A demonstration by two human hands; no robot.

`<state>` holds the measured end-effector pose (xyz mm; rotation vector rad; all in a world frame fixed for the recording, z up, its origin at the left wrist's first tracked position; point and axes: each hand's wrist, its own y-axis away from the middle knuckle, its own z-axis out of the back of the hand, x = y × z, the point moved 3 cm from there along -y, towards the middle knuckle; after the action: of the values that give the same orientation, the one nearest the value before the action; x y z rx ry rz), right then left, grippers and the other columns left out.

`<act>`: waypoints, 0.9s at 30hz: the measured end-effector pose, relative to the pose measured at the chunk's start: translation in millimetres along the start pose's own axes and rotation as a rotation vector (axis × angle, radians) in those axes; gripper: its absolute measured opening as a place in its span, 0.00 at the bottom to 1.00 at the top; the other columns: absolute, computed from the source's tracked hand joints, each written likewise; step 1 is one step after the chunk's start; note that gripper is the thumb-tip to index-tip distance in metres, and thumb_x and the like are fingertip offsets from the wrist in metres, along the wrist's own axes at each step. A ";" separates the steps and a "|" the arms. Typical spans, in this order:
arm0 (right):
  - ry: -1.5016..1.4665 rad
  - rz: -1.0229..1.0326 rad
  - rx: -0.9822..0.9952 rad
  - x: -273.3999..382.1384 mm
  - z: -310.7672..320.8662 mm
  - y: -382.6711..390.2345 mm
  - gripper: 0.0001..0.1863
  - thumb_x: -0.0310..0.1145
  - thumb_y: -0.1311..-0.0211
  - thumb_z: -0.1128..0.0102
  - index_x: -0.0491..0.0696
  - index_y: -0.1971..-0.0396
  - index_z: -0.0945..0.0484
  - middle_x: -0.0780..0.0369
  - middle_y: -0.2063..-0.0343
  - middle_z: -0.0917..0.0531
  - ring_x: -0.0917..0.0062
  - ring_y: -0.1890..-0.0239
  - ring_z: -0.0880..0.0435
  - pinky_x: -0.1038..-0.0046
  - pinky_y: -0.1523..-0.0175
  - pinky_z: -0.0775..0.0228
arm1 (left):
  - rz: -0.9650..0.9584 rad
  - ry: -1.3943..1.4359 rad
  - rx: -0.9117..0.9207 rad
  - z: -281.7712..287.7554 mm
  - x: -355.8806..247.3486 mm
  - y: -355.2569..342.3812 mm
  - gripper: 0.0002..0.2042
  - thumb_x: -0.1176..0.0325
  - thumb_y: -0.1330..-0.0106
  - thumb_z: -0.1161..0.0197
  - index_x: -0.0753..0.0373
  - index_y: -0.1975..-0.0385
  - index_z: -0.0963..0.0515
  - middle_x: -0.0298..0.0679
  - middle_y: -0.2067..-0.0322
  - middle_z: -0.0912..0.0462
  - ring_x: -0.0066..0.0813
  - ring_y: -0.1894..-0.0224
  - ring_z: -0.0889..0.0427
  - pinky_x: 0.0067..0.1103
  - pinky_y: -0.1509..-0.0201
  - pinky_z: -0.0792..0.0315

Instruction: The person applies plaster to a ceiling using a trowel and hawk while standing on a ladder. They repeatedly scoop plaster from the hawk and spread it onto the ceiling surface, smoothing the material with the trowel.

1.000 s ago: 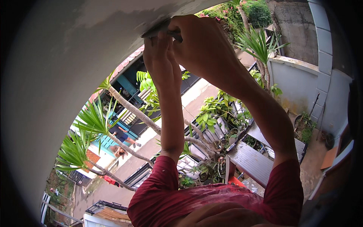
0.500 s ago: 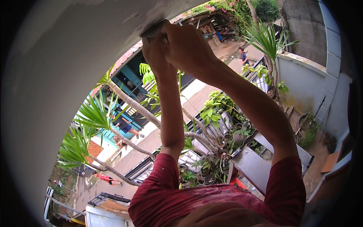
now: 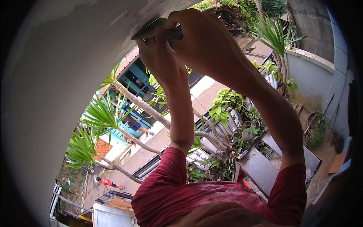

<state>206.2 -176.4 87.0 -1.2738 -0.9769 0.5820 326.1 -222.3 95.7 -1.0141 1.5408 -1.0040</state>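
Note:
A dark, flat scraper blade (image 3: 147,31) lies against the pale, patchy plastered underside (image 3: 75,49) overhead, near its outer edge. My left hand (image 3: 160,64) is raised with its fingertips pressed to the blade from below. My right hand (image 3: 196,38) is beside it, higher and nearer the camera, with fingers wrapped round the scraper; part of the tool is hidden by my fingers. Both forearms stretch up from red sleeves.
Far below are a metal-roofed structure (image 3: 255,170), potted plants (image 3: 249,132), palm-like trees (image 3: 100,115) and a grey boundary wall (image 3: 306,75). Across the road (image 3: 147,155), people stand near a turquoise house front; a person in red (image 3: 107,183) is at lower left.
Both hands and the scraper have shifted slightly left along the overhead surface. The view has tilted a little; the person in red has moved along the road.

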 end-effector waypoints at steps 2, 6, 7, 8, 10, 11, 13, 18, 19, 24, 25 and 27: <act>-0.036 0.005 0.040 12.8 3.7 0.0 0.11 0.27 0.46 0.33 0.39 0.63 0.16 0.49 0.72 0.13 0.56 0.67 0.11 0.62 0.58 0.19 | -0.024 -0.179 -0.042 2.3 -6.0 0.4 0.07 0.78 0.35 0.37 0.66 0.59 0.23 0.35 0.63 0.22 0.27 0.62 0.19 0.23 0.61 0.29; -0.022 0.050 0.040 20.6 -4.6 -7.1 0.09 0.28 0.45 0.33 0.39 0.65 0.17 0.48 0.75 0.15 0.54 0.68 0.12 0.58 0.60 0.20 | -0.532 -0.905 -0.011 -13.2 -27.1 1.6 0.06 0.78 0.34 0.38 0.66 0.59 0.23 0.32 0.66 0.22 0.22 0.64 0.21 0.22 0.63 0.30; -0.029 0.037 0.047 14.4 -16.3 -10.9 0.09 0.27 0.45 0.34 0.38 0.66 0.17 0.48 0.76 0.15 0.54 0.68 0.12 0.57 0.60 0.20 | -0.463 -0.858 0.046 0.7 -20.3 -7.9 0.06 0.77 0.33 0.39 0.67 0.58 0.24 0.31 0.66 0.22 0.20 0.64 0.22 0.22 0.63 0.31; -0.042 0.020 0.066 15.7 -18.4 -10.0 0.09 0.27 0.44 0.34 0.38 0.66 0.17 0.48 0.75 0.15 0.54 0.68 0.12 0.57 0.60 0.21 | -0.329 -0.674 0.061 8.7 -14.8 -12.7 0.06 0.77 0.32 0.39 0.67 0.57 0.24 0.31 0.66 0.22 0.20 0.64 0.22 0.21 0.63 0.31; -0.066 -0.012 0.102 21.9 -20.1 -4.2 0.09 0.27 0.44 0.35 0.38 0.66 0.18 0.48 0.75 0.15 0.54 0.68 0.12 0.57 0.60 0.21 | 0.001 -0.176 0.020 27.3 -9.6 -10.0 0.07 0.77 0.31 0.40 0.68 0.56 0.24 0.32 0.66 0.22 0.20 0.64 0.22 0.21 0.63 0.30; -0.093 -0.024 0.095 26.2 -16.7 0.2 0.09 0.28 0.44 0.34 0.39 0.66 0.18 0.48 0.75 0.14 0.54 0.69 0.12 0.57 0.60 0.20 | 0.193 0.147 -0.012 31.8 -6.5 -7.4 0.07 0.77 0.31 0.41 0.69 0.56 0.24 0.33 0.65 0.21 0.21 0.64 0.21 0.21 0.62 0.30; -0.094 -0.009 0.041 26.8 -23.5 1.7 0.09 0.28 0.44 0.34 0.39 0.65 0.18 0.49 0.75 0.14 0.54 0.69 0.12 0.57 0.60 0.20 | 0.191 0.160 0.013 24.9 -13.6 -7.2 0.09 0.78 0.31 0.42 0.69 0.53 0.24 0.35 0.63 0.19 0.22 0.63 0.20 0.21 0.60 0.29; 0.034 -0.012 0.077 17.0 -54.6 -12.4 0.07 0.27 0.41 0.36 0.40 0.65 0.18 0.48 0.75 0.14 0.53 0.69 0.12 0.56 0.60 0.19 | 0.240 0.199 0.006 35.3 -14.5 -8.9 0.11 0.78 0.31 0.43 0.70 0.50 0.24 0.36 0.61 0.17 0.22 0.62 0.19 0.20 0.59 0.28; 0.012 0.015 0.065 17.5 -52.6 -2.8 0.08 0.29 0.41 0.35 0.40 0.65 0.18 0.48 0.76 0.14 0.53 0.68 0.12 0.56 0.60 0.20 | 0.246 0.212 -0.007 38.7 -11.2 -12.3 0.11 0.78 0.31 0.43 0.69 0.50 0.24 0.36 0.61 0.17 0.21 0.62 0.19 0.20 0.59 0.28; -0.003 -0.025 0.061 17.2 -62.9 -5.3 0.10 0.31 0.42 0.34 0.40 0.64 0.18 0.48 0.75 0.14 0.54 0.68 0.11 0.55 0.59 0.20 | 0.058 -0.280 0.148 54.8 23.5 -34.4 0.15 0.77 0.33 0.40 0.70 0.47 0.24 0.40 0.57 0.17 0.24 0.60 0.17 0.22 0.57 0.23; 0.006 -0.020 0.071 10.9 -74.5 -13.6 0.10 0.31 0.42 0.34 0.41 0.64 0.18 0.48 0.75 0.14 0.54 0.68 0.11 0.55 0.59 0.20 | -0.232 -0.681 0.252 70.5 29.2 -37.0 0.15 0.78 0.34 0.40 0.69 0.47 0.25 0.40 0.57 0.17 0.25 0.60 0.17 0.23 0.57 0.23; 0.017 -0.019 0.051 0.4 -88.5 -16.0 0.09 0.31 0.43 0.34 0.41 0.65 0.17 0.48 0.75 0.14 0.55 0.69 0.11 0.56 0.59 0.19 | 0.079 -0.238 0.144 83.9 54.3 -47.7 0.15 0.77 0.34 0.39 0.69 0.48 0.24 0.39 0.57 0.17 0.25 0.60 0.17 0.22 0.56 0.23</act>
<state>279.8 -225.6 102.8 -1.2210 -0.9531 0.5775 405.8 -297.5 111.6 -0.9282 1.2850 -0.8913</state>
